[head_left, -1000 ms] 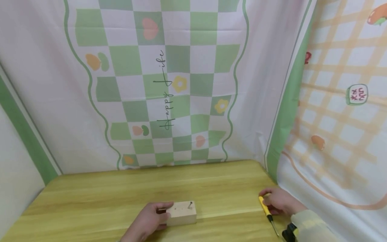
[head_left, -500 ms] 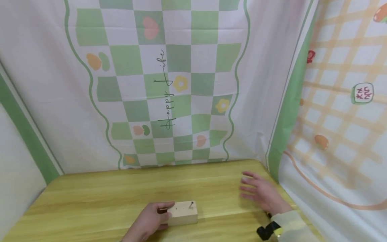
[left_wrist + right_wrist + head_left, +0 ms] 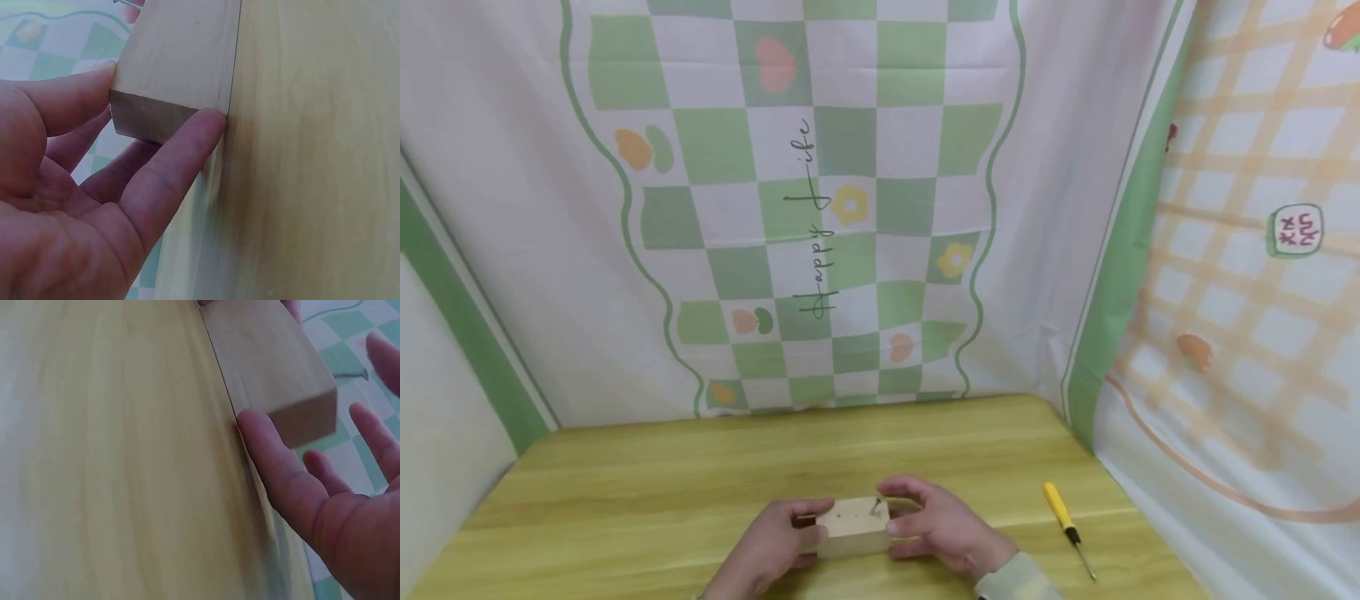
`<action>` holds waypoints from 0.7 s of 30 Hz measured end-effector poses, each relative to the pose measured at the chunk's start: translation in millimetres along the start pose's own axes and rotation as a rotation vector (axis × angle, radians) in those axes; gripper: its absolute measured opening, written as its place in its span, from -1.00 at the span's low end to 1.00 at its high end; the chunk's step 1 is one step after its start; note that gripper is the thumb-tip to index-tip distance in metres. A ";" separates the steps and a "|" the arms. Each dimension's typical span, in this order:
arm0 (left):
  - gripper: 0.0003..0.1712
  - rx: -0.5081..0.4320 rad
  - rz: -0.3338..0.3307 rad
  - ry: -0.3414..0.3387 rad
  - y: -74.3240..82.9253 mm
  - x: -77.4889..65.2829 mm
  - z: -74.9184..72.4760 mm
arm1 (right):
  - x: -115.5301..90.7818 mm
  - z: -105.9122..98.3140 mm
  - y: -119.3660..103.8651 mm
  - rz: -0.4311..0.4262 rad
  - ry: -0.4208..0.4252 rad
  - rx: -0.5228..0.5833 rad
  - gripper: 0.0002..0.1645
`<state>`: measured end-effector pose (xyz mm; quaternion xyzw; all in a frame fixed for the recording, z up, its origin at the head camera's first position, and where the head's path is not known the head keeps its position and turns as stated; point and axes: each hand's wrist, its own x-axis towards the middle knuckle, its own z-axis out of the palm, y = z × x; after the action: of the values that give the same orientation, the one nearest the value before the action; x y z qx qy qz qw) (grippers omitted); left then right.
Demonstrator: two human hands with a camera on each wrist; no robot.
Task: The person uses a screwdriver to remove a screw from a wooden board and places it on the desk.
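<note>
A pale wooden block (image 3: 853,546) lies on the table in the lower middle of the head view. A screw (image 3: 876,506) sticks up, slightly tilted, from the right part of its top, beside small holes; the right wrist view catches the same screw (image 3: 351,374) at the block's side. My left hand (image 3: 771,537) grips the left end, and in the left wrist view its fingertips press the block's (image 3: 175,56) edges. At the opposite end is my right hand (image 3: 943,529), fingers spread around the corner. One fingertip (image 3: 255,422) touches the block's lower edge.
A screwdriver (image 3: 1057,508) with a yellow and black handle lies on the wood-grain table (image 3: 700,467) at the right. Behind the table hangs a green-and-white checked cloth (image 3: 842,275); another patterned cloth (image 3: 1240,292) hangs along the right side.
My right hand has let go of the screwdriver, leaving it on the table, and has moved left to the block's right end. My left hand has stayed on the block.
</note>
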<state>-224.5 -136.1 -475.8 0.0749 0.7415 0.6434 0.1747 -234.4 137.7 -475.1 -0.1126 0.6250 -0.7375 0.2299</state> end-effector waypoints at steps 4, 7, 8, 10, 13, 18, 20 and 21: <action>-0.48 0.003 0.002 0.011 0.0 -0.3 1.1 | 4.2 4.8 3.1 0.006 0.026 -0.038 -0.39; -0.48 0.008 0.006 0.017 0.4 -0.9 1.9 | 4.8 6.1 4.5 0.001 0.056 -0.060 -0.44; -0.48 0.008 0.008 0.020 0.5 -1.1 2.3 | 4.7 6.6 4.7 0.000 0.066 -0.065 -0.45; -0.48 0.014 0.010 0.023 1.2 -1.6 2.9 | 4.3 7.4 4.8 0.000 0.083 -0.075 -0.46; -0.48 0.010 0.017 0.022 1.6 -2.2 3.5 | 3.9 8.2 4.9 0.008 0.099 -0.082 -0.45; -0.51 0.085 0.044 0.017 5.3 -3.8 2.5 | 4.6 8.7 4.9 0.021 0.117 -0.087 -0.47; -0.54 0.209 0.077 0.026 9.7 -4.8 1.0 | 5.2 8.8 5.1 0.025 0.122 -0.088 -0.47; -0.55 0.278 0.104 0.037 13.2 -4.9 0.4 | 5.5 8.9 5.2 0.028 0.124 -0.089 -0.47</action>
<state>-221.3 -135.3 -462.1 0.1246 0.8217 0.5441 0.1155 -234.1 126.7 -479.1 -0.0682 0.6715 -0.7114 0.1958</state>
